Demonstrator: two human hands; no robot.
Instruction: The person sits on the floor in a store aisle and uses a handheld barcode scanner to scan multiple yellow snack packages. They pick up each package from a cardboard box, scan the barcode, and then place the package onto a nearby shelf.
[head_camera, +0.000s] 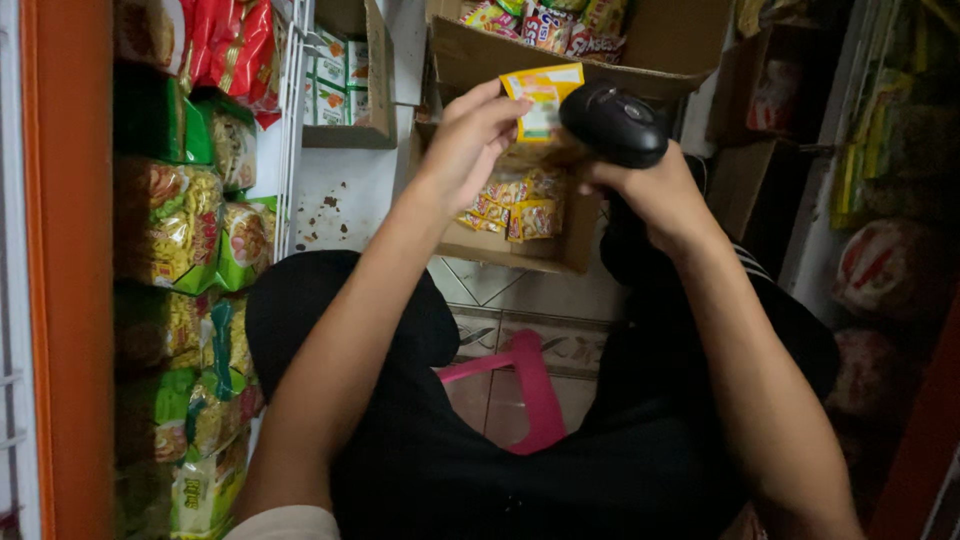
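While our left hand (465, 140) pinches one yellow sachet (541, 100) by its edge above an open box (560, 250), our right hand (640, 180) grips one black scanner (614, 124) just beside it. We count two boxes of sachets ahead, the upper one (470, 55) cut off at the frame's top. Noodle packs (180, 220) fill the left shelf, too blurred to count. One pink stool (525, 385) shows between our knees, mostly hidden.

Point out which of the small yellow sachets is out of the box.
The yellow sachet pinched in the left hand; the others lie inside the cardboard box.
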